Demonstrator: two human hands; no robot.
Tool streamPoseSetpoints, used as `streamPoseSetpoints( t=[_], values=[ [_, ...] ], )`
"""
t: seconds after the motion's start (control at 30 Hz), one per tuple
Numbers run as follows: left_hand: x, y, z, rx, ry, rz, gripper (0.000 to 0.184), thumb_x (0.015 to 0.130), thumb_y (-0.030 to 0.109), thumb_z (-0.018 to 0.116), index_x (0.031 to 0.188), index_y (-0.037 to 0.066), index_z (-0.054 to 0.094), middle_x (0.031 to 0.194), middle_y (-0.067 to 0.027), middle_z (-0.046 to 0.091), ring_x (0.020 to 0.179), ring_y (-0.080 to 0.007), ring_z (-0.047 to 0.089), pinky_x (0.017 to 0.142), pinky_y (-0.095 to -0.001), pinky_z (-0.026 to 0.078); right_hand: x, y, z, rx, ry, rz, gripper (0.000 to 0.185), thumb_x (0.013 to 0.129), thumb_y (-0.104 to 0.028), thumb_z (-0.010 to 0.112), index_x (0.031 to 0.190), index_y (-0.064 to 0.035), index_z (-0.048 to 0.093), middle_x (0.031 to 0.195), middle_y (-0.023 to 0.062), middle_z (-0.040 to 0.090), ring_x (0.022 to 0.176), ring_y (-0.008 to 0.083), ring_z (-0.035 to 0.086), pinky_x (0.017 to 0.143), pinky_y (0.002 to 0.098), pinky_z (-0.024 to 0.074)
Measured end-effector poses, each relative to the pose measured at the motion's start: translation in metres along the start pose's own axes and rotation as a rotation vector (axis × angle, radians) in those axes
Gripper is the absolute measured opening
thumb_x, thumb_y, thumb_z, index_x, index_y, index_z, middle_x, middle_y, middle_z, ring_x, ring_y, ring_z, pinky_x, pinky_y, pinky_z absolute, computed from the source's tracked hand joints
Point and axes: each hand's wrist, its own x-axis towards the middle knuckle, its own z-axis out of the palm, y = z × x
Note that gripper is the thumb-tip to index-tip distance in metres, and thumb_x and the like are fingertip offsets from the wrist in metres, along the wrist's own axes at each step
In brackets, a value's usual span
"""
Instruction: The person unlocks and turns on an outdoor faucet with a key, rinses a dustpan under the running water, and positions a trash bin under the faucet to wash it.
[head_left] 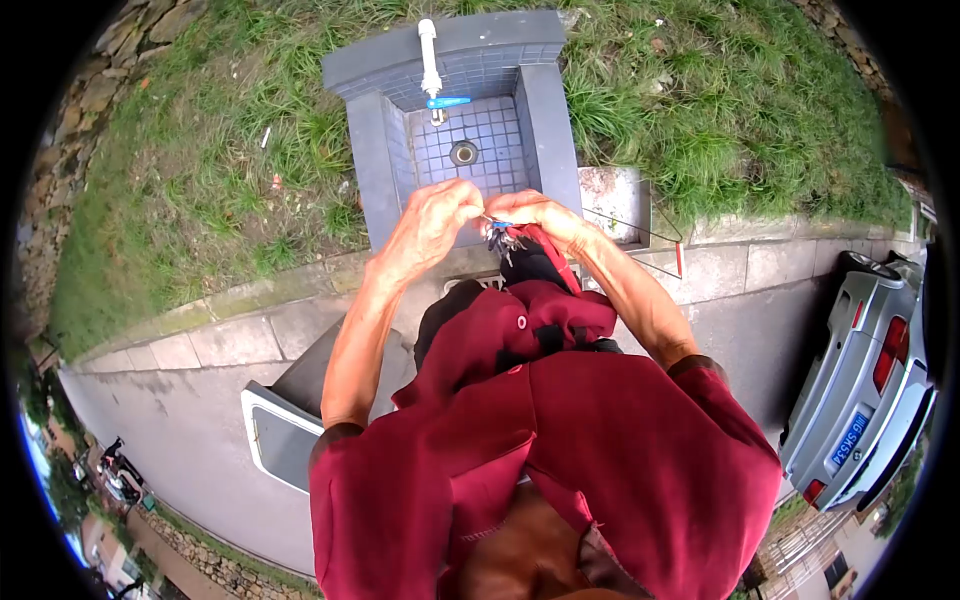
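Observation:
My left hand (436,218) is closed, thumb and fingertips pinched together at the front edge of the tiled sink (545,130). Right beside it my right hand (537,214) is also closed, its fingertips almost touching the left ones. Just below the fingertips is a small bundle of grey strands (508,240) with a bit of blue at its top. It seems to hang from the fingers, but its kind is too small to make out. Dark red cloth lies against the bundle, in front of my dark red shirt (620,430).
A white pipe with a blue-handled tap (447,102) stands over the sink's drain (463,153). To the right is a shallow pale box (612,205) beside a thin wire handle with a red grip (680,260). A stone kerb (235,340) borders the grass. A silver car (850,390) is parked at right.

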Motion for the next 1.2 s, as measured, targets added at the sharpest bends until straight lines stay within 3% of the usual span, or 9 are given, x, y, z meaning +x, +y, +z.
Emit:
streamPoseSetpoints(
  t=[0.1, 0.33, 0.53, 0.63, 0.83, 0.93, 1.0, 1.03, 1.2],
  values=[
    [0.021, -0.012, 0.010, -0.446, -0.132, -0.335, 0.006, 0.083, 0.003, 0.057, 0.081, -0.003, 0.055, 0.070, -0.0102, 0.056, 0.070, -0.0180, 0.057, 0.065, -0.0311, 0.046, 0.007, 0.007, -0.022, 0.144, -0.082, 0.025, 0.031, 0.086, -0.023, 0.058, 0.099, 0.0042, 0.062, 0.098, 0.0103, 0.063, 0.086, 0.0179, 0.059, 0.079, 0.0317, 0.0471],
    [0.061, -0.086, 0.020, -0.186, -0.220, -0.316, 0.007, 0.080, 0.005, 0.060, 0.081, -0.002, 0.058, 0.073, -0.0044, 0.060, 0.071, -0.0127, 0.055, 0.068, -0.0299, 0.046, 0.038, 0.045, -0.052, 0.533, -0.024, 0.100, 0.036, 0.091, -0.029, 0.056, 0.095, 0.0063, 0.061, 0.091, 0.0145, 0.062, 0.086, 0.0250, 0.062, 0.087, 0.0442, 0.0504],
    [0.067, -0.152, 0.028, -0.530, -0.513, -0.503, 0.009, 0.079, 0.009, 0.061, 0.081, 0.000, 0.060, 0.073, -0.0047, 0.060, 0.072, -0.0139, 0.056, 0.069, -0.0309, 0.045, 0.066, 0.103, -0.036, 0.954, 0.022, 0.004, 0.029, 0.091, -0.028, 0.054, 0.090, 0.0004, 0.055, 0.090, 0.0168, 0.060, 0.090, 0.0354, 0.061, 0.083, 0.0452, 0.0494],
    [0.053, -0.171, 0.030, -0.425, -0.597, -0.477, 0.004, 0.082, 0.005, 0.060, 0.080, 0.002, 0.060, 0.072, 0.0009, 0.058, 0.069, -0.0087, 0.052, 0.065, -0.0261, 0.044, 0.072, 0.110, -0.031, 1.008, -0.025, 0.008, 0.026, 0.090, -0.029, 0.052, 0.086, -0.0037, 0.051, 0.079, 0.0096, 0.051, 0.075, 0.0264, 0.054, 0.070, 0.0391, 0.0449],
    [0.053, -0.196, 0.030, -0.494, -0.373, -0.553, 0.006, 0.081, 0.006, 0.063, 0.083, 0.001, 0.063, 0.077, -0.0010, 0.063, 0.076, -0.0095, 0.056, 0.071, -0.0257, 0.046, 0.100, 0.105, -0.029, 0.784, 0.668, -0.058, 0.017, 0.086, -0.014, 0.062, 0.084, 0.0017, 0.056, 0.070, 0.0127, 0.056, 0.061, 0.0246, 0.055, 0.061, 0.0385, 0.0481],
    [0.068, -0.237, 0.020, -0.587, 0.132, -0.589, 0.025, 0.074, 0.001, 0.072, 0.097, 0.004, 0.061, 0.084, -0.0017, 0.061, 0.077, -0.0099, 0.054, 0.068, -0.0242, 0.047, 0.129, 0.092, -0.059, 0.814, 0.709, -0.265, 0.016, 0.086, -0.011, 0.062, 0.083, 0.0043, 0.058, 0.071, 0.0159, 0.062, 0.061, 0.0258, 0.062, 0.059, 0.0337, 0.0509],
    [0.084, -0.261, -0.003, -0.328, 0.285, -0.544, 0.045, 0.072, 0.005, 0.077, 0.111, 0.005, 0.055, 0.107, -0.0057, 0.057, 0.093, -0.0114, 0.052, 0.078, -0.0255, 0.046, 0.145, 0.075, -0.075, 0.746, 0.748, -0.344, 0.015, 0.086, -0.010, 0.062, 0.081, 0.0044, 0.058, 0.069, 0.0146, 0.062, 0.060, 0.0226, 0.061, 0.058, 0.0309, 0.0502],
    [0.094, -0.263, -0.012, -0.238, 0.272, -0.632, 0.063, 0.070, 0.004, 0.078, 0.123, 0.002, 0.045, 0.122, -0.0120, 0.050, 0.112, -0.0183, 0.047, 0.089, -0.0314, 0.044, 0.156, 0.076, -0.078, 0.714, 0.773, -0.299, 0.015, 0.086, -0.010, 0.063, 0.081, 0.0039, 0.058, 0.069, 0.0142, 0.062, 0.059, 0.0219, 0.061, 0.058, 0.0305, 0.0497],
    [0.131, -0.312, -0.003, -0.515, 0.232, -0.776, 0.070, 0.071, -0.007, 0.068, 0.130, -0.002, 0.030, 0.128, -0.0197, 0.049, 0.120, -0.0251, 0.047, 0.097, -0.0386, 0.042, 0.208, 0.117, -0.082, 0.829, 0.836, -0.193, 0.014, 0.084, -0.011, 0.065, 0.082, 0.0025, 0.060, 0.069, 0.0144, 0.063, 0.058, 0.0216, 0.060, 0.056, 0.0315, 0.0495]
  ],
)
